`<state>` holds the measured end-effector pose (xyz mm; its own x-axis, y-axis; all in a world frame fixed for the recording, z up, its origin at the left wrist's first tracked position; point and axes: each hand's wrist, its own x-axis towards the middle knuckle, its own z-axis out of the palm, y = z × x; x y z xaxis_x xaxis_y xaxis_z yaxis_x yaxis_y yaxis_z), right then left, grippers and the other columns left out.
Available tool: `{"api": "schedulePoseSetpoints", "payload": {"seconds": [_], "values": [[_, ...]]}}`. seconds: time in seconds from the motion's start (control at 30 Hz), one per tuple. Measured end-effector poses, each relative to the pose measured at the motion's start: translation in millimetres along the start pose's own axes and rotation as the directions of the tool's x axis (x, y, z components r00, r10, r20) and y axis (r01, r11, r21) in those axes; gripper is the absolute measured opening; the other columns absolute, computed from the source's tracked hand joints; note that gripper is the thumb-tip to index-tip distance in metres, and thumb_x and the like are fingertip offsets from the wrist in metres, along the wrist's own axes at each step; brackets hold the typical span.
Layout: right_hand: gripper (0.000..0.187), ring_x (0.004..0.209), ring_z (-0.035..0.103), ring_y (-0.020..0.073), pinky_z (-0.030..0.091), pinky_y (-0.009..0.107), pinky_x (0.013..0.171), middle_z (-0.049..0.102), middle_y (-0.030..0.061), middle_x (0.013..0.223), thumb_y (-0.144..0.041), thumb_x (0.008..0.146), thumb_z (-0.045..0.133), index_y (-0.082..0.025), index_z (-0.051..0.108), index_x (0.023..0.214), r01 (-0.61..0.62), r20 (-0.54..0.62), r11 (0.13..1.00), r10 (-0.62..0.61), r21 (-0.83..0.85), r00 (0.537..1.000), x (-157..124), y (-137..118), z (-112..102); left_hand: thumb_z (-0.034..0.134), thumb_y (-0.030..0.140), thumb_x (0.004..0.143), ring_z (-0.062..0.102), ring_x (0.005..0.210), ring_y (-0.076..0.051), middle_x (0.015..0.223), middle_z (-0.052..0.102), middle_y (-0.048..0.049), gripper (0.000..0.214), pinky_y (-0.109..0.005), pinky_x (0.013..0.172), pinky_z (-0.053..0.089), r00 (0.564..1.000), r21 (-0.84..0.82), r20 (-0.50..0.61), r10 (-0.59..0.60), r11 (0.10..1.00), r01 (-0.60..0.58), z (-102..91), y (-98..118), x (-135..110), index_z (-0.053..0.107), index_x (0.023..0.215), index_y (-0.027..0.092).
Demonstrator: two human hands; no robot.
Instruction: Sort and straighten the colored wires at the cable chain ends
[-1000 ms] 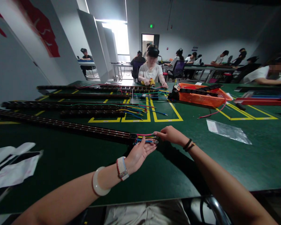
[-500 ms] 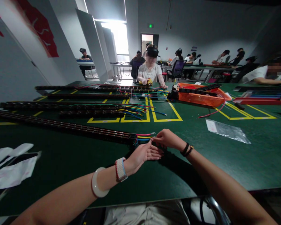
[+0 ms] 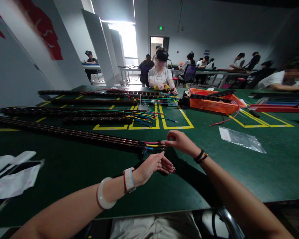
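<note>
The strip [image 3: 64, 132] lies flat on the tabletop [image 3: 239, 172], its long axis running from far left toward the middle, with the wired end pointing right at me. Coloured wires [image 3: 153, 145] fan out of that end. My right hand [image 3: 180, 142] comes in from the right, wrist raised, fingers pinched together on the wires' tips. My left hand [image 3: 150, 165] hovers just below them, its fingers [image 3: 168, 167] stretched out loosely side by side, gripping nothing. Any print on the strip is too small to read.
</note>
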<state>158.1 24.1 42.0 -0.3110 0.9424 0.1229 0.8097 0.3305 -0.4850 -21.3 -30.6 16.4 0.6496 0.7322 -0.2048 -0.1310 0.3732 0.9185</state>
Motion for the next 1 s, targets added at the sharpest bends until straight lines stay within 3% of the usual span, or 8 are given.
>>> {"api": "schedulePoseSetpoints", "payload": {"seconds": [0.1,0.2,0.27,0.43,0.6,0.7,0.8,1.0], "values": [[0.047,0.076,0.054,0.0153,0.041,0.026,0.066,0.060,0.0065,0.089,-0.058,0.075,0.061,-0.017,0.065,0.096,0.163,-0.115,0.985,-0.155,0.062,0.981,4.1,4.1,-1.8,0.043,0.051,0.087,0.068,0.075,-0.022,0.082,0.071,-0.0175,0.050,-0.034,0.074,0.049,1.000,-0.010,0.008,-0.001,1.000,0.001,-0.7,-0.5,0.3,0.068,0.078,0.009],[0.046,0.096,0.053,0.0198,0.039,0.033,0.084,0.060,0.0087,0.104,-0.051,0.079,0.061,-0.022,0.060,0.115,0.272,-0.048,0.960,-0.269,0.061,0.962,6.4,3.5,10.7,0.043,0.048,0.088,0.068,0.077,-0.023,0.083,0.071,-0.0174,0.047,-0.035,0.076,0.049,1.000,-0.037,-0.005,0.003,0.999,-0.003,-2.0,-1.2,0.3,0.067,0.079,0.009],[0.045,0.099,0.052,0.0209,0.036,0.036,0.088,0.062,0.0085,0.105,-0.048,0.082,0.060,-0.023,0.058,0.119,0.290,0.012,0.957,-0.290,0.031,0.957,8.2,1.4,21.3,0.043,0.044,0.089,0.067,0.079,-0.023,0.086,0.071,-0.0181,0.043,-0.036,0.078,0.049,1.000,-0.067,-0.017,-0.005,0.998,0.004,-2.7,-1.0,0.3,0.067,0.080,0.009],[0.031,0.088,0.056,0.0190,0.035,0.034,0.084,0.068,0.0072,0.091,-0.043,0.082,0.061,-0.017,0.067,0.098,0.264,0.075,0.965,-0.263,-0.004,0.962,16.0,-0.9,36.0,0.041,0.041,0.090,0.067,0.084,-0.024,0.092,0.070,-0.0205,0.043,-0.038,0.082,0.048,0.998,-0.131,-0.020,-0.054,0.990,0.051,-3.7,1.0,1.8,0.066,0.084,0.007],[0.016,0.069,0.056,0.0120,0.038,0.023,0.064,0.066,0.0043,0.080,-0.029,0.081,0.064,-0.014,0.066,0.085,0.236,0.051,0.968,-0.240,0.083,0.969,19.8,-1.5,38.4,0.043,0.038,0.091,0.066,0.092,-0.024,0.099,0.068,-0.0216,0.039,-0.040,0.094,0.044,0.994,-0.294,-0.009,-0.112,0.950,0.105,-9.0,2.3,7.0,0.064,0.093,0.005],[0.008,0.068,0.053,0.0118,0.035,0.023,0.063,0.063,0.0033,0.076,-0.022,0.080,0.063,-0.014,0.065,0.080,0.290,-0.013,0.956,-0.290,-0.039,0.957,17.9,-5.7,37.8,0.043,0.040,0.091,0.064,0.097,-0.023,0.105,0.067,-0.0193,0.040,-0.040,0.097,0.042,0.993,-0.424,0.010,-0.119,0.899,0.112,-12.5,2.2,10.2,0.060,0.104,0.006],[0.015,0.070,0.051,0.0133,0.034,0.027,0.068,0.062,0.0037,0.074,-0.027,0.083,0.062,-0.015,0.063,0.074,0.353,-0.037,0.906,-0.371,-0.235,0.928,14.0,-12.3,34.7,0.042,0.041,0.091,0.063,0.099,-0.021,0.105,0.066,-0.0157,0.038,-0.038,0.097,0.042,0.996,-0.501,-0.042,-0.080,0.864,0.049,-14.2,0.6,13.0,0.060,0.104,0.009],[0.021,0.076,0.049,0.0169,0.031,0.034,0.075,0.062,0.0057,0.078,-0.022,0.091,0.048,-0.016,0.063,0.078,0.495,0.047,0.670,-0.568,-0.553,0.821,4.3,-22.2,31.4,0.042,0.027,0.093,0.063,0.086,-0.014,0.083,0.067,-0.0057,0.025,-0.032,0.091,0.046,0.967,-0.581,-0.255,0.011,0.797,-0.162,-16.4,-3.7,21.2,0.061,0.083,0.014]]}}
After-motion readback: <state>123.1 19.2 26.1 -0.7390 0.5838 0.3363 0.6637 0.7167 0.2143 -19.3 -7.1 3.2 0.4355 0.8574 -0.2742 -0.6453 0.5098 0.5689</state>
